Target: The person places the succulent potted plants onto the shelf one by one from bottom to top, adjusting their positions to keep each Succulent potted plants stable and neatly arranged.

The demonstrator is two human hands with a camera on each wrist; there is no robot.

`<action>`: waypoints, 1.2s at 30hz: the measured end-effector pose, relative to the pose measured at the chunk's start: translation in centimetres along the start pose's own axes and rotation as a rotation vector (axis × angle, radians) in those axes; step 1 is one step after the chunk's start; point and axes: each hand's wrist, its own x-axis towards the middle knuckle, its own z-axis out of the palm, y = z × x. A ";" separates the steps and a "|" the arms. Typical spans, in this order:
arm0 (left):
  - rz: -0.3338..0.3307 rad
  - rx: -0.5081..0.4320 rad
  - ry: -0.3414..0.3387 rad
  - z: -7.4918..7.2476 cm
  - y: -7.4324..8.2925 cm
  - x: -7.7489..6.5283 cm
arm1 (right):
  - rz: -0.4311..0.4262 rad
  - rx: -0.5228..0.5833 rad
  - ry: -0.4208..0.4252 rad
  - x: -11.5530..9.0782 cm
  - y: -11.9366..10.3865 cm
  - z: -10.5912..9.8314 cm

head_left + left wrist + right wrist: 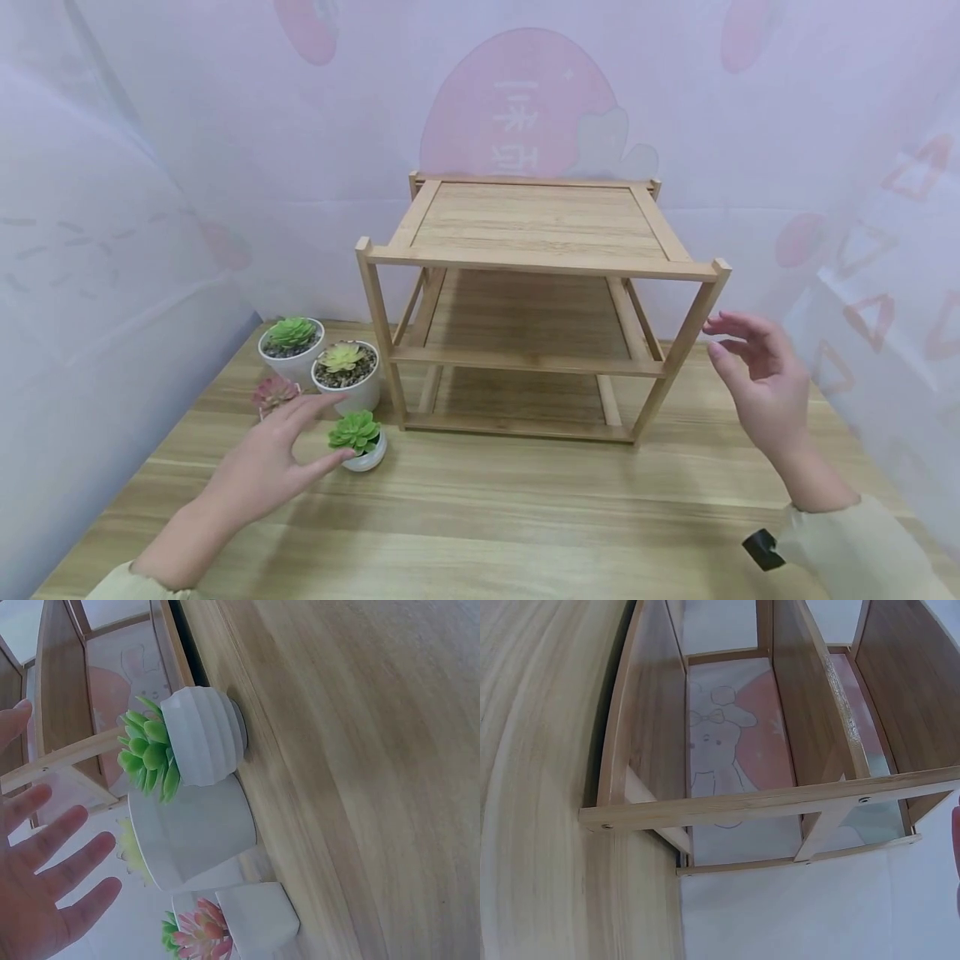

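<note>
My left hand (pixel 262 460) hovers with spread fingers beside a small ribbed white pot holding a green succulent (pixel 356 432); in the left wrist view that succulent pot (pixel 202 735) stands apart from the fingers. Behind it are a yellow-green succulent in a white pot (pixel 352 385), a green succulent in a white pot (pixel 291 343) and a pink succulent (pixel 274 393), partly hidden by the hand. My right hand (pixel 768 387) is raised with loosely bent fingers, holding nothing, right of a three-tier wooden shelf (pixel 540 267). Only a sliver of that hand shows in the right wrist view.
The shelf stands on a wood-grain table (pixel 480 517), its front legs near the table's middle. Pale printed cloth (pixel 330 125) hangs behind and at both sides. A black piece (pixel 763 550) sits by the right sleeve.
</note>
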 end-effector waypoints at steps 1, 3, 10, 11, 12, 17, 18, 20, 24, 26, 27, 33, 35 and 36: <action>-0.011 -0.010 -0.004 0.0 0.0 0.0 | 0.017 0.002 0.006 0.1 0.0 0.0; -0.031 -0.029 -0.008 0.0 -0.1 -0.1 | 0.064 0.013 0.020 0.3 -0.1 0.2; -0.088 -0.107 -0.026 0.6 -0.7 -0.2 | 0.280 -0.024 0.037 1.0 -0.4 0.2; -0.101 -0.117 -0.030 0.7 -0.8 -0.2 | 0.305 -0.034 0.033 1.1 -0.4 0.2; -0.115 -0.128 -0.034 0.7 -0.8 -0.3 | 0.325 -0.038 0.028 1.1 -0.4 0.1; -0.213 -0.207 -0.060 0.9 -1.2 -0.2 | 0.382 0.009 0.003 1.4 -0.3 0.0; -0.229 -0.229 -0.064 0.9 -1.3 -0.2 | 0.386 0.018 -0.003 1.4 -0.3 -0.1; -0.264 -0.269 -0.067 1.1 -1.5 -0.2 | 0.388 0.032 -0.014 1.6 -0.3 0.0; -0.326 -0.358 -0.072 1.5 -1.8 -0.1 | 0.379 0.044 -0.030 1.8 -0.4 0.2; -0.369 -0.404 -0.086 1.8 -1.9 -0.1 | 0.372 0.047 -0.035 1.9 -0.4 0.3; -0.391 -0.424 -0.096 1.9 -1.9 -0.1 | 0.369 0.046 -0.037 2.0 -0.5 0.4; -0.482 -0.518 -0.152 2.9 -1.9 -0.2 | 0.362 0.036 -0.036 2.0 -0.5 0.6; -0.494 -0.541 -0.158 3.2 -1.9 -0.2 | 0.362 0.023 -0.039 1.9 -0.5 0.7; -0.501 -0.546 -0.157 3.3 -1.9 -0.2 | 0.362 0.019 -0.040 1.9 -0.5 0.7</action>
